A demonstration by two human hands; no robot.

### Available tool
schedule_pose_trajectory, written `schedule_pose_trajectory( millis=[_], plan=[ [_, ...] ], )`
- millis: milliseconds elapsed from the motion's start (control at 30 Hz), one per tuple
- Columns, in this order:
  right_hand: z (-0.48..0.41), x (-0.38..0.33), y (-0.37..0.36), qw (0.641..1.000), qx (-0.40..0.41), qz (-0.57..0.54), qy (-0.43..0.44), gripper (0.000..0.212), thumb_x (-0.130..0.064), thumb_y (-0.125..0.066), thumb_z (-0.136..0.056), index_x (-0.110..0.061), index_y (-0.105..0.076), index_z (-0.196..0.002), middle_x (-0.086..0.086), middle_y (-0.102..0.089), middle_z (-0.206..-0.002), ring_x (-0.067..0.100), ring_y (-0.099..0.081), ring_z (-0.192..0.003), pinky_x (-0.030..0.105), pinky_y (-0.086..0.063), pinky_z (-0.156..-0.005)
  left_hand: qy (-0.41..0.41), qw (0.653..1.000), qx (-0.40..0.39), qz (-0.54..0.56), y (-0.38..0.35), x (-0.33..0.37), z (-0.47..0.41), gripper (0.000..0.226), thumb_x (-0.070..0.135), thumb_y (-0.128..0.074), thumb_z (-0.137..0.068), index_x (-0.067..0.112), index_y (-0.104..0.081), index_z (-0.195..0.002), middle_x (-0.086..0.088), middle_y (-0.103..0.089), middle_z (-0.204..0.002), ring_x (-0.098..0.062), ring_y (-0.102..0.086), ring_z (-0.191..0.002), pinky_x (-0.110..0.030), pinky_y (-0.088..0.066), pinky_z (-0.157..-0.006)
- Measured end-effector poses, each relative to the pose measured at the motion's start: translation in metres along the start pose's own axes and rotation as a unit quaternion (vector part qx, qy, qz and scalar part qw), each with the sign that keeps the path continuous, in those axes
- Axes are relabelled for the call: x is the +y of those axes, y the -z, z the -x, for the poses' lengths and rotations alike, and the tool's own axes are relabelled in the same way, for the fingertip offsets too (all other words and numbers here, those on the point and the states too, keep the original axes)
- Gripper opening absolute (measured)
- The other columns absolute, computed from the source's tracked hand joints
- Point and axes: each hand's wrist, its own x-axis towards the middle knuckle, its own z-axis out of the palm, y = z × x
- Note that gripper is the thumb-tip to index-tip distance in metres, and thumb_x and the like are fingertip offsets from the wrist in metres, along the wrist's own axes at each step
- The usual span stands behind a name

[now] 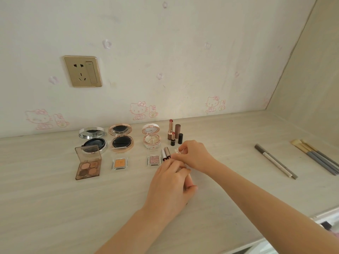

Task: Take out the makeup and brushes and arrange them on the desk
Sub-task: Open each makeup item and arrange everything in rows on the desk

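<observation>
Right hand: hovering at the centre of the frame, its fingers pinching together on a small white piece just above the desk.
Left hand: lying just below the right one, fingers curling inward, their tips reaching beside two slim tubes. Something pale is peeking out under them, but I cannot tell whether they are clamping it.
Compacts: three are standing open in a row by the wall, left of centre: a silver compact, a rose-gold compact and a white floral compact.
Eyeshadows: lying open in front of the compacts are a brown quad palette, an orange pan and a pink glitter pan.
Lipsticks: two are standing uncapped just above the right hand, their caps upright beside them.
Pencils: two are lying side by side at the right.
Brushes: bunched at the far right edge, bristles pointing toward the wall.
</observation>
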Motion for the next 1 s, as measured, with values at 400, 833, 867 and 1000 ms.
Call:
schedule_pose_trajectory(
  millis=[400, 833, 867, 1000],
  plan=[
    [0.002, 0.002, 0.011, 1.0, -0.02, -0.01, -0.006, 0.046, -0.034, -0.068, -0.083, 0.008, -0.065, -0.101, 0.025, -0.066, -0.104, 0.034, -0.06, -0.101, 0.04, -0.051, -0.088, -0.001, 1.0, 0.013, 0.003, -0.002, 0.004, 0.001, 0.038, 0.042, -0.073, -0.076, 0.018, -0.071, -0.104, 0.011, -0.062, -0.112, -0.011, -0.046, -0.12, -0.022, -0.032, -0.105],
    [0.023, 0.02, 0.038, 0.998, -0.02, -0.05, -0.016, 0.027, -0.035, -0.059, -0.091, -0.014, -0.068, -0.105, -0.002, -0.068, -0.101, 0.015, -0.064, -0.095, 0.032, -0.053, -0.085, -0.026, 1.0, 0.009, -0.014, 0.007, 0.012, 0.005, 0.012, 0.024, -0.071, -0.079, 0.02, -0.073, -0.09, 0.014, -0.067, -0.093, -0.01, -0.055, -0.104, -0.029, -0.048, -0.09],
    [0.026, 0.022, 0.041, 0.998, -0.02, -0.054, -0.019, 0.027, -0.035, -0.059, -0.091, -0.014, -0.068, -0.104, -0.002, -0.068, -0.1, 0.016, -0.064, -0.095, 0.034, -0.053, -0.086, -0.034, 0.999, 0.012, -0.022, 0.008, 0.013, 0.005, 0.009, 0.019, -0.072, -0.077, 0.019, -0.073, -0.086, 0.013, -0.068, -0.089, -0.013, -0.058, -0.099, -0.031, -0.05, -0.086],
    [0.04, 0.033, 0.053, 0.997, -0.022, -0.071, -0.033, 0.024, -0.037, -0.057, -0.09, -0.018, -0.068, -0.1, 0.001, -0.069, -0.093, 0.017, -0.067, -0.088, 0.038, -0.057, -0.082, -0.071, 0.997, 0.018, -0.031, 0.009, 0.017, 0.007, 0.012, 0.012, -0.078, -0.07, 0.018, -0.072, -0.078, 0.011, -0.068, -0.081, -0.018, -0.062, -0.091, -0.033, -0.054, -0.077]
  ],
)
